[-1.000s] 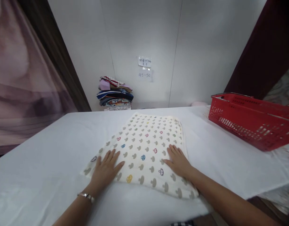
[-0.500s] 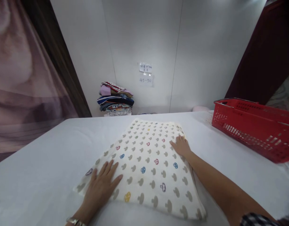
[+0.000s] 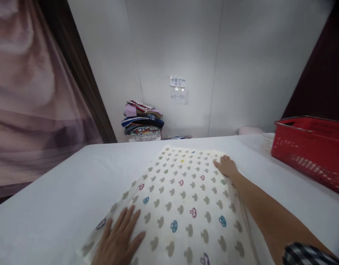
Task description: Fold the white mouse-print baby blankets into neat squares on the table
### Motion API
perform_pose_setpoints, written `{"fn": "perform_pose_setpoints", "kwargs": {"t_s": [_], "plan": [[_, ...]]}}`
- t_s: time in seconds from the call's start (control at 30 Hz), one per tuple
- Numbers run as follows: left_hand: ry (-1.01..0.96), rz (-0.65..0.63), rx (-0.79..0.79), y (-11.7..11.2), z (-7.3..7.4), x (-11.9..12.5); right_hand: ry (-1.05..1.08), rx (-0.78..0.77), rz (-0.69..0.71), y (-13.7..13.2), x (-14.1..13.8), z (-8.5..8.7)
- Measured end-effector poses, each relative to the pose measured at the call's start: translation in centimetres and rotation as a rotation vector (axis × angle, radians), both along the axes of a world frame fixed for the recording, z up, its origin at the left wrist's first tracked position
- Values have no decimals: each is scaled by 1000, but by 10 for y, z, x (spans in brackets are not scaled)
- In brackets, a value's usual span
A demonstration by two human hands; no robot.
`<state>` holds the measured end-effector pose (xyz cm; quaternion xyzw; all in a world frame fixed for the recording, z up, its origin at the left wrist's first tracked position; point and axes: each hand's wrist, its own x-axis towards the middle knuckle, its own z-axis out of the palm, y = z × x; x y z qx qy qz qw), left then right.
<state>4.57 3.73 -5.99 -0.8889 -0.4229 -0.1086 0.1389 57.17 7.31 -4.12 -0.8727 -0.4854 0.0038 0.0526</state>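
A folded cream cloth (image 3: 180,198) printed with small grey and coloured mushrooms lies flat on the white table (image 3: 48,191). My left hand (image 3: 118,239) rests flat on its near left corner, fingers spread. My right hand (image 3: 226,166) reaches along the right edge to the far right corner, with the fingers lying on the cloth there. Neither hand holds anything.
A red plastic basket (image 3: 310,152) stands on the table at the right. A stack of folded clothes (image 3: 141,121) sits against the white wall behind the table, below two paper labels (image 3: 178,88). A pinkish curtain (image 3: 25,103) hangs at the left.
My right hand has slid along the cloth's right edge from the near part to the far corner. The view has moved closer over the cloth; my left hand stays on the near left corner.
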Motion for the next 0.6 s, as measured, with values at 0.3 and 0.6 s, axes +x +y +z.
{"fn": "perform_pose_setpoints", "kwargs": {"t_s": [0.3,0.6], "plan": [[-14,113,-294,7,25,8,-124,54,63,-1,15,-23],[-85,330,-401,74,39,33,-169,15,147,-4,29,-31]]}}
